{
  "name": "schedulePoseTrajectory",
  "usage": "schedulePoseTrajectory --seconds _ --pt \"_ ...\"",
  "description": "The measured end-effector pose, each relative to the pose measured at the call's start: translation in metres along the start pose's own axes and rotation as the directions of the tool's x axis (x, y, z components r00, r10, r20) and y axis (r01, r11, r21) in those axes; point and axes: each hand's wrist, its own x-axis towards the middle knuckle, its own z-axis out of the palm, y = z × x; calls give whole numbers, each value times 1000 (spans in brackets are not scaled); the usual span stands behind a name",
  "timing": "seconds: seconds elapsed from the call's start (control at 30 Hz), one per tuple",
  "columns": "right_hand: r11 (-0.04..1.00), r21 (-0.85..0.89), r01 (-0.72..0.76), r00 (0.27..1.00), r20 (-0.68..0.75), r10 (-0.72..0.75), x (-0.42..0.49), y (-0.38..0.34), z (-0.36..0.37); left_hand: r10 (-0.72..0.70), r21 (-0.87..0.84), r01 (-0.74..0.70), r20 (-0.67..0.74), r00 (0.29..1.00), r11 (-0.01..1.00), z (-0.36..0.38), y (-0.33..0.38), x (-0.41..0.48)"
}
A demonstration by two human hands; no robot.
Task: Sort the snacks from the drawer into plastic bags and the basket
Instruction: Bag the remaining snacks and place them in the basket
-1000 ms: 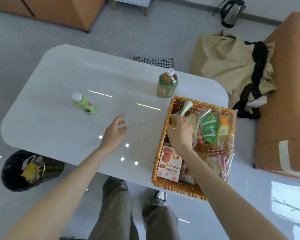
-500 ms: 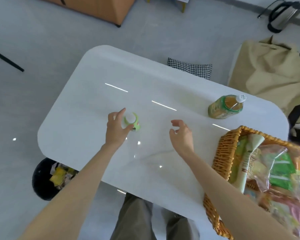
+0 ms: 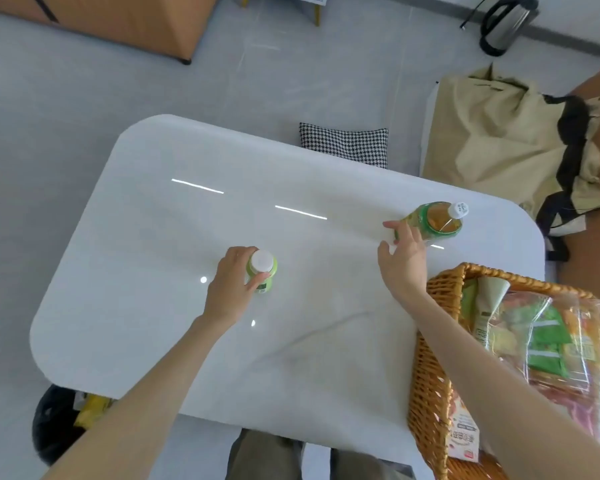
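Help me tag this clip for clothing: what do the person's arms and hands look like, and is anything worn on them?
Both forearms are bare as far as the frame shows, with no sleeves in view. The left hand and right hand wear no gloves, watch, ring or bracelet that shows. Grey-green trousers show below.

One white glossy tabletop (image 3: 153, 237) carries two bottles: one small green plastic bottle with a white cap (image 3: 262, 271) and one larger amber drink bottle with a green label (image 3: 437, 221). There is one woven wicker basket (image 3: 426, 375). Two hands show, left hand (image 3: 229, 289) and right hand (image 3: 402, 261). On the floor are one houndstooth cushion (image 3: 343, 143), one steel kettle (image 3: 506, 26), one beige cloth bag (image 3: 499, 133) and one black round bin (image 3: 52, 424).
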Motion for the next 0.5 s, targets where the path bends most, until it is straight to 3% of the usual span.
schedulePoseTrajectory --seconds 0.23,0.37,0.5 --pt "990 -120 -79 981 -188 56 58 55 -60 192 -106 -187 45 980 977 29 72 40" --pt "975 -146 -165 986 -22 164 97 87 -72 247 -102 -242 46 968 965 55 114 58" --pt "961 -274 -32 984 162 79 121 101 -77 292 -70 -288 40 956 955 78 155 71"
